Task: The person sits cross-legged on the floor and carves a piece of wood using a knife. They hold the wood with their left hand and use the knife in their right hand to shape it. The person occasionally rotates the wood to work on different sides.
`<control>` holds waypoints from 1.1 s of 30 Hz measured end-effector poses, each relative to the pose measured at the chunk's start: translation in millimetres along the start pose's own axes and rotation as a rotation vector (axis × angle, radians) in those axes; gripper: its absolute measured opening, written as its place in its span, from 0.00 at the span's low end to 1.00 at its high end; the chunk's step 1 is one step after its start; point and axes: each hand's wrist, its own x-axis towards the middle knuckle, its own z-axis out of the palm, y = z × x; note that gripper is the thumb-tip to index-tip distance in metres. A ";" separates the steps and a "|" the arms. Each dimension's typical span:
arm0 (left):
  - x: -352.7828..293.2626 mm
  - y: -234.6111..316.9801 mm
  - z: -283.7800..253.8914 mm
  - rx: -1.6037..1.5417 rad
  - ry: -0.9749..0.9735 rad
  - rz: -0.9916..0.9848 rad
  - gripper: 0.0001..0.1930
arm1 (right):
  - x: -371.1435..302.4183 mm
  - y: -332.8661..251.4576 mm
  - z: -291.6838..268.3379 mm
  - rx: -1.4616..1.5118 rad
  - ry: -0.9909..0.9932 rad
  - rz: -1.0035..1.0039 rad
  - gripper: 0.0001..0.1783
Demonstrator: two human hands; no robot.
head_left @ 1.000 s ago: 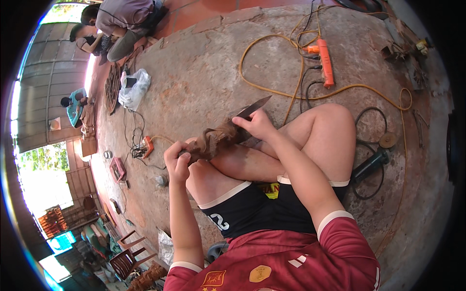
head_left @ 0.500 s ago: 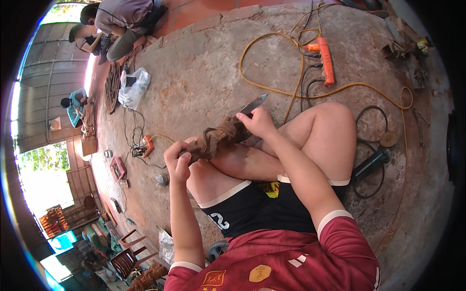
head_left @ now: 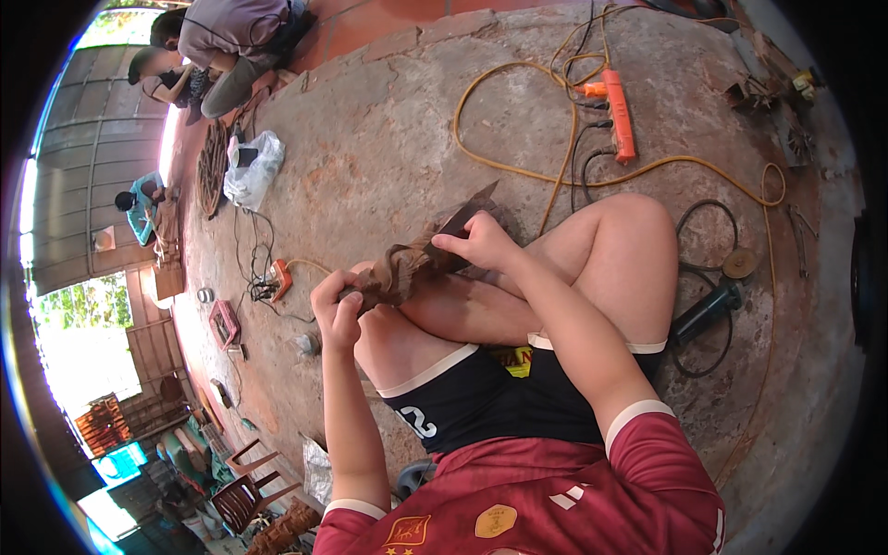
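A carved brown wooden piece (head_left: pixel 405 271) with twisting, ridged shapes lies slantwise over my crossed legs. My left hand (head_left: pixel 337 303) is closed around its left end, thumb on top. At its far right end, my right hand (head_left: pixel 476 242) pinches a flat, dark, blade-like strip (head_left: pixel 470 209) with a pointed tip, lying against the wood. I cannot make out what the strip is made of. My right fingers partly hide the strip and the carving's end.
An orange power strip (head_left: pixel 619 116) with a yellow cord lies ahead on the right. Beside my right thigh is a dark green power tool (head_left: pixel 708 313). A white plastic bag (head_left: pixel 256 171) and a smaller orange socket block (head_left: pixel 280 279) are on the left. Other people sit at the far left.
My right hand has slid the strip slightly left and toward me along the carving. The strip's tip has turned from shiny bluish to dull brown. My left hand keeps its grip.
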 end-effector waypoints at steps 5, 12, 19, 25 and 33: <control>0.8 -0.8 -1.2 0.010 -0.003 -0.009 0.13 | 5.7 2.0 -5.3 -0.058 0.155 0.077 0.16; 1.4 4.7 2.8 -0.019 0.014 -0.027 0.13 | 2.3 2.6 0.2 0.003 0.054 0.076 0.16; 1.1 5.3 1.5 -0.021 0.008 -0.022 0.12 | -5.8 -15.9 11.4 0.273 -0.023 -0.015 0.17; 1.3 -2.8 -1.8 -0.042 0.008 -0.035 0.12 | 0.6 1.0 7.6 0.011 0.108 0.039 0.14; 1.0 -4.1 -0.6 -0.018 0.007 -0.070 0.16 | -5.0 -8.0 8.4 -0.159 0.198 -0.026 0.14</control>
